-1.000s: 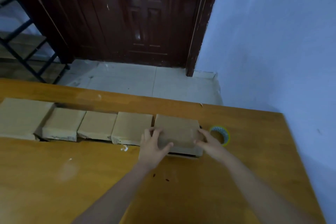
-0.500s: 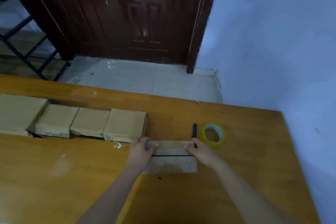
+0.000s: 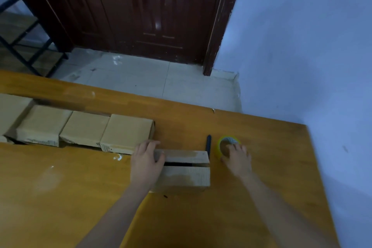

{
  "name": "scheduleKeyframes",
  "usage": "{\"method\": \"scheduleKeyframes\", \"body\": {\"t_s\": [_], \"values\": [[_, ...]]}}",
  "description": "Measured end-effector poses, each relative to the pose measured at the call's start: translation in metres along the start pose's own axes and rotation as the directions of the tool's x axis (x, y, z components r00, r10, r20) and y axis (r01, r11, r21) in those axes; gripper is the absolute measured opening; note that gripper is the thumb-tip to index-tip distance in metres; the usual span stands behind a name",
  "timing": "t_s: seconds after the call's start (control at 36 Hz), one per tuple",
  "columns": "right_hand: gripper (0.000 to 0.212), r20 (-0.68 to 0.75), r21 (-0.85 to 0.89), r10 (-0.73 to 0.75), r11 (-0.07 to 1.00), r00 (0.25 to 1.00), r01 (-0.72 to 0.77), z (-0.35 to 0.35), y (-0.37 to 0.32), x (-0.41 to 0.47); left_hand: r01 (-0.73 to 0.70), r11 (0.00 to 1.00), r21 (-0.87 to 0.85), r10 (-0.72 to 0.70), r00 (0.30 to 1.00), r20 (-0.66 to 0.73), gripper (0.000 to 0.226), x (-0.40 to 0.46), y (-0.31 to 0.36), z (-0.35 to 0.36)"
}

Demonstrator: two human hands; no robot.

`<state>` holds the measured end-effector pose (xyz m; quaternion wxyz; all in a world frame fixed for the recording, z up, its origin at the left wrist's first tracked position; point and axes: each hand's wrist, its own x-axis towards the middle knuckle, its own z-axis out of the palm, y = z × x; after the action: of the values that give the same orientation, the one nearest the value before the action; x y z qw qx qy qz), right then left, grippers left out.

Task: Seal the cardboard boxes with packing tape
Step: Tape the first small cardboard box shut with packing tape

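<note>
Since half a second ago the right hand [image 3: 236, 160] has left the right end of the cardboard box [image 3: 184, 169] and now lies on the yellow-rimmed roll of packing tape [image 3: 226, 144] just right of it, fingers curved over the roll's near side, though whether they actually pinch it cannot be told. The left hand [image 3: 146, 164] stays curled round the box's left end, thumb on top, with the box resting on the wooden table [image 3: 251, 207]. The box's two top flaps meet along a dark open slit that hides any contents; a dark pen [image 3: 208, 143] lies between box and tape, and a row of closed boxes [image 3: 84, 129] sits far left.
</note>
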<state>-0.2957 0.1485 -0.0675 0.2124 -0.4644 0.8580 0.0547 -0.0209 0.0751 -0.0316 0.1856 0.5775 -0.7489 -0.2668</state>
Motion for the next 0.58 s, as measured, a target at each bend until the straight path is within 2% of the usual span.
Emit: {"method": "scheduleKeyframes", "body": {"t_s": [0.08,0.14,0.25,0.39,0.42,0.47,0.5,0.58], "values": [[0.046,0.104,-0.152,-0.048,0.986,0.993,0.063,0.009,-0.005,0.009,-0.058,0.998,-0.025,0.056,0.995,-0.078,0.030,-0.002,0.005,-0.004],[0.041,0.122,-0.215,-0.045,0.974,0.991,0.071,0.014,-0.006,0.013,-0.085,0.995,-0.045,0.080,0.992,-0.100,0.034,-0.002,0.011,-0.006],[0.036,0.109,-0.192,-0.027,0.980,0.994,0.048,0.016,0.000,0.015,-0.147,0.986,-0.083,0.134,0.980,-0.145,0.029,-0.002,0.022,-0.010],[0.034,-0.047,0.070,-0.006,0.997,0.999,0.009,-0.010,0.011,0.007,-0.236,0.966,-0.101,0.221,0.965,-0.141,0.035,0.001,0.038,-0.012],[0.030,-0.051,0.175,0.014,0.985,0.999,-0.005,-0.020,0.014,0.004,-0.247,0.962,-0.116,0.233,0.965,-0.123,0.037,0.001,0.042,-0.012],[0.024,-0.019,0.462,-0.003,0.887,1.000,0.011,-0.041,0.018,-0.004,-0.287,0.947,-0.148,0.278,0.958,-0.077,0.037,0.001,0.054,-0.012],[0.029,-0.015,0.557,-0.023,0.830,1.000,0.028,-0.052,0.020,-0.008,-0.314,0.935,-0.165,0.310,0.949,-0.053,0.034,0.001,0.060,-0.012],[0.034,-0.032,0.667,-0.105,0.739,0.994,0.099,-0.088,0.016,-0.031,-0.391,0.887,-0.246,0.409,0.912,0.026,0.030,0.002,0.086,-0.017]]}}
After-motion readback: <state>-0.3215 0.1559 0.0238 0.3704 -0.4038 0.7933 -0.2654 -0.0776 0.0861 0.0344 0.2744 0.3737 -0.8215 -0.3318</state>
